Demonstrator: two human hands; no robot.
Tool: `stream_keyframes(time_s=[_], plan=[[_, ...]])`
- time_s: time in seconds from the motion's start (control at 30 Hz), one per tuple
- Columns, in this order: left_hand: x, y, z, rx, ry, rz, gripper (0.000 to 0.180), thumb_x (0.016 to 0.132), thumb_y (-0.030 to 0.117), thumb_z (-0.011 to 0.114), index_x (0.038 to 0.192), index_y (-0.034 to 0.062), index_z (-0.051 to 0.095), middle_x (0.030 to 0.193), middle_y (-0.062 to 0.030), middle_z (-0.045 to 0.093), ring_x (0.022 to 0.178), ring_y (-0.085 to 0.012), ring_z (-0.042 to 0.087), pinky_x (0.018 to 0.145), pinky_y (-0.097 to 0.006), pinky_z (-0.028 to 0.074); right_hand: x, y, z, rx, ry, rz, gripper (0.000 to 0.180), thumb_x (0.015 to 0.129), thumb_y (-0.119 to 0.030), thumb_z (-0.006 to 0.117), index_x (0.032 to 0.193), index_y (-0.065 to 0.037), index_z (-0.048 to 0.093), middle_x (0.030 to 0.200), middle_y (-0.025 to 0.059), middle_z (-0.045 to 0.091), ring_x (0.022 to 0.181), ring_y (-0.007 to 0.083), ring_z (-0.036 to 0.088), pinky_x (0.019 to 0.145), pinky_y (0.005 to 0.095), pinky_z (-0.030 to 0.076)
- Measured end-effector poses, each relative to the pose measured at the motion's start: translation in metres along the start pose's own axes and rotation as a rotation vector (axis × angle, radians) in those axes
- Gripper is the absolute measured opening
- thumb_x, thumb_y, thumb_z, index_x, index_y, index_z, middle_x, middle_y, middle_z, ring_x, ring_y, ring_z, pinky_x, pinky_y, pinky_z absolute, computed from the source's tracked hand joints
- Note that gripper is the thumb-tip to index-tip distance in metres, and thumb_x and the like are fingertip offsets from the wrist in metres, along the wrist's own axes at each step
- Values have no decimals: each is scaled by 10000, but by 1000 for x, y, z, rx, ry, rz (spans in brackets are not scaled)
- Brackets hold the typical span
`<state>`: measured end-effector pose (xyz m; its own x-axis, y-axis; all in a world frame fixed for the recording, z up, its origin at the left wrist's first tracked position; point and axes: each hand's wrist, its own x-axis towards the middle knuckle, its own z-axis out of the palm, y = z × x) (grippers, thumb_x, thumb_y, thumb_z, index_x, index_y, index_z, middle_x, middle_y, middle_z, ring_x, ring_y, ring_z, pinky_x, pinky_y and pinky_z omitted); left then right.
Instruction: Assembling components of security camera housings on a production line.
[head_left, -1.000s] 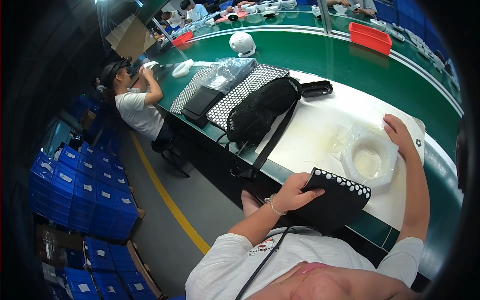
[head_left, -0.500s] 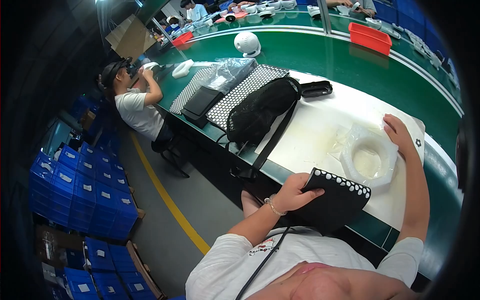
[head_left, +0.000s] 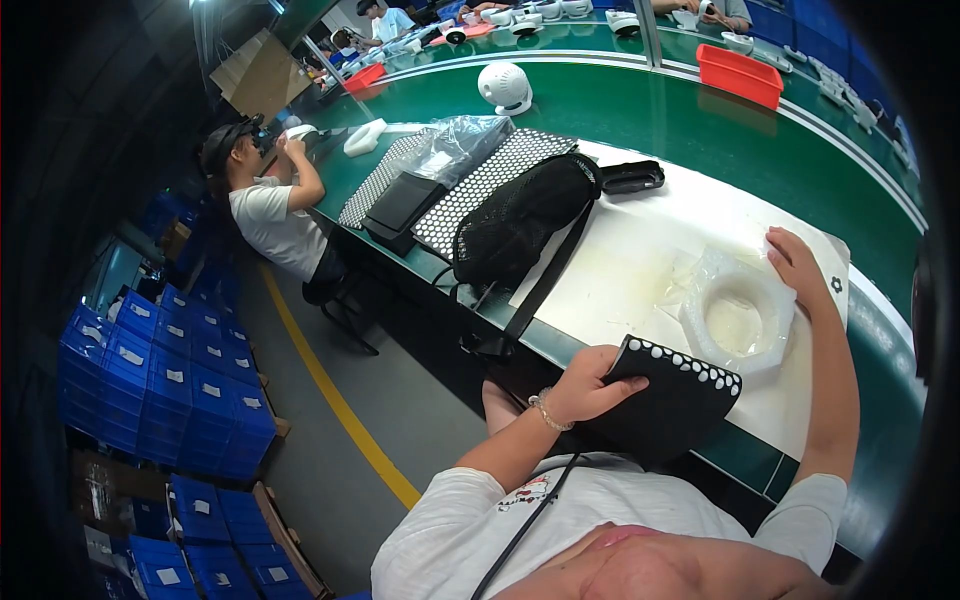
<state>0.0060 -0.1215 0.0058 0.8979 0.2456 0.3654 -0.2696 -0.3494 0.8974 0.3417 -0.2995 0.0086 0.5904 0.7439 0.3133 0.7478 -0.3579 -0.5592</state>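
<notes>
My left hand (head_left: 592, 388) is closed on a black sheet (head_left: 672, 405) at the table's front edge. White round pads show along the sheet's upper edge, and its far side is hidden. My right hand (head_left: 795, 268) lies with fingers stretched out on the white work surface (head_left: 625, 265). Beside its wrist sits a translucent white hexagonal tray (head_left: 700, 318) with a round hollow, wrapped in or lying on clear film. To the left of these rests a black mesh bag (head_left: 525, 215) with a strap that hangs over the table edge.
Dotted black-and-white sheets (head_left: 490, 175), a black box (head_left: 405, 208) and a clear plastic bag (head_left: 462, 145) lie farther left. A white round device (head_left: 505, 88) stands on the green belt (head_left: 610, 95), near a red bin (head_left: 740, 77). A co-worker (head_left: 270, 200) sits left; blue crates (head_left: 165, 370) are stacked behind.
The white round device on the green belt has shifted slightly right. White parts on the far line have moved a little left. Both my hands and the black sheet stay put.
</notes>
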Motion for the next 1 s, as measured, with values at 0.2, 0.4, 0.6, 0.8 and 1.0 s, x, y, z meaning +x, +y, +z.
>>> stream_keyframes(time_s=[0.2,0.4,0.6,0.8,1.0], plan=[[0,0,0,9,-1,6,160,732,92,636,862,5,603,760,-130,616,667,-245,595,616,-292,451,0,1,0,-13,2,0,271,804,-126,543,1043,1,556,1170,147,509,1104,271,462,942,317,350],[0,0,-1,6,-4,7,157,729,89,635,858,5,603,755,-132,613,665,-249,593,615,-294,450,1,0,0,-16,0,6,271,805,-125,540,1046,-3,557,1175,141,508,1106,270,460,943,316,349],[0,-1,-1,7,-2,13,158,729,90,633,860,8,603,762,-133,614,672,-251,592,620,-297,450,0,1,0,-23,2,7,269,809,-126,538,1047,-3,557,1177,139,507,1116,266,453,951,315,341],[1,1,0,1,0,17,159,730,89,632,864,8,603,754,-132,613,663,-245,593,611,-293,448,0,0,0,-15,-3,5,269,811,-129,537,1049,-6,556,1176,136,507,1114,265,453,950,319,341],[1,0,0,-12,-2,7,154,730,87,630,859,6,601,739,-129,610,647,-242,587,601,-291,446,1,3,1,-34,-3,8,271,810,-135,540,1052,-14,557,1178,130,507,1110,264,455,950,320,341]])
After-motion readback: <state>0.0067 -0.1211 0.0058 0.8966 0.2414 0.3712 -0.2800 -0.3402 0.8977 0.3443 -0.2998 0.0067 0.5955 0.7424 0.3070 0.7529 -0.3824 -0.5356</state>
